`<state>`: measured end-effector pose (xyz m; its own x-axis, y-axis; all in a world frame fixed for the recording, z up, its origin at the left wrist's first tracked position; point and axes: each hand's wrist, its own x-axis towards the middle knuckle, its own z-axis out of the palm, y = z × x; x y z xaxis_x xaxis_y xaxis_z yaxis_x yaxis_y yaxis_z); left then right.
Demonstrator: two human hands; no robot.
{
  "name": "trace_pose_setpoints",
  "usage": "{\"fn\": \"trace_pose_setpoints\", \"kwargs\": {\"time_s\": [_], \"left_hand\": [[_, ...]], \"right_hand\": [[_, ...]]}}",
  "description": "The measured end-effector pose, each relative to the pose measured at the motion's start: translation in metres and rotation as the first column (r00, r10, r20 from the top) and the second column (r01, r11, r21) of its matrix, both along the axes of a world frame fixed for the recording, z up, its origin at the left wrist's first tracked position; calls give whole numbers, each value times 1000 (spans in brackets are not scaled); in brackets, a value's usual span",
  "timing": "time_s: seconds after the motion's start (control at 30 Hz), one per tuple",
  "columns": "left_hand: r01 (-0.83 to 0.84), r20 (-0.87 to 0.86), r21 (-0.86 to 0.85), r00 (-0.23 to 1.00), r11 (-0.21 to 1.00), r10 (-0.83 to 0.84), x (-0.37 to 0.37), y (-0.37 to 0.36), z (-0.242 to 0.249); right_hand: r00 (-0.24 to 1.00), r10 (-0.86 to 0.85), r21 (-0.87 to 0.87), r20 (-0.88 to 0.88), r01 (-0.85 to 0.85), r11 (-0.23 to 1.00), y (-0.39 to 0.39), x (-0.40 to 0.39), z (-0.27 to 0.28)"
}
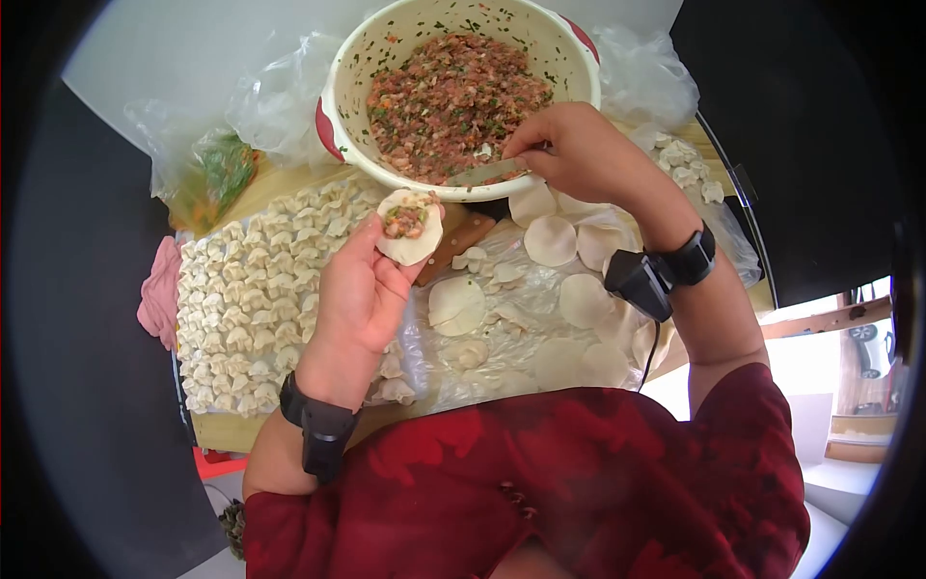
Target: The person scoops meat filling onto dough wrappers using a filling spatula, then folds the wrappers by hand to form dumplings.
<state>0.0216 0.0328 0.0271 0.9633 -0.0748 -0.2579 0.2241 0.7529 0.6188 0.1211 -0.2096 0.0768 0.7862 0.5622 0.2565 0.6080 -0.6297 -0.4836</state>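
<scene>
Near the middle of the view, at 12 o'clock from the palm of the left hand (362, 294), is a round, white, flat piece of dough (413, 243). The fingers and thumb of the left hand are closed on it, and it tips up a bit. A small lump of pink and green filling (405, 221) sits on top of it. The right hand (569, 145) is at 2 o'clock from the left hand, and the two hands are apart. Its thumb and fingers pinch a thin, flat stick (485, 172). The round dough is at 8 o'clock from the right hand.

At 12 o'clock is a big, round, cream bowl with red handles (341, 135). It has lots of chopped pink meat with green and orange bits (453, 96) in it. Green bits stick to its inside wall too. The stick reaches in over the near side of the bowl.

At 9 o'clock from the left hand, rows of small, white, folded dumplings (253, 299) fill a board. At 10 o'clock is a clear plastic bag (207, 164) with green and orange stuff in it. At 4 o'clock, more flat, round dough pieces (584, 301) lie on a clear plastic sheet (502, 381). Some of them overlap. A few more white dumplings (687, 166) sit at 3 o'clock from the right hand.
</scene>
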Motion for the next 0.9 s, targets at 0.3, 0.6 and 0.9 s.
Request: {"fn": "trace_pose_setpoints", "kwargs": {"time_s": [0.3,0.6,0.9], "left_hand": [[26,111,-23,994,999,-23,19,-12,22],[5,212,3,977,1000,-6,36,-17,31],[-46,170,51,985,998,37,36,-21,29]], "right_hand": [[980,-49,142,-192,78,987,-12,-22,0],[916,-36,410,-399,213,887,-11,-30,-8],[810,-47,504,-584,408,761,-10,-37,-5]]}}
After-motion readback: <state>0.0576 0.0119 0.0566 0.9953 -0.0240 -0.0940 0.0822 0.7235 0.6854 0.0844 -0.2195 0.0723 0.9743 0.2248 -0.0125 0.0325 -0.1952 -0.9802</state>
